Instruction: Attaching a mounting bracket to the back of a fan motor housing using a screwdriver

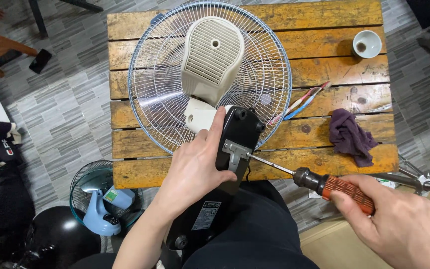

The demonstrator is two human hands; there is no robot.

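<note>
While left hand (195, 167) steadies, right hand (399, 224) grips.

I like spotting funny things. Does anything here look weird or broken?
Yes. The fan lies face down on the table instead of standing up. Its black base sticks off the table's edge over the person's lap, steadied by the left hand. The right hand pokes a screwdriver at the base's metal bracket.

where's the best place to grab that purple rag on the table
Pinch the purple rag at its bunched upper hump, coming straight down from above. It lies crumpled on the wooden table with raised folds there, apart from the other things, so nothing blocks a top pinch.
</note>
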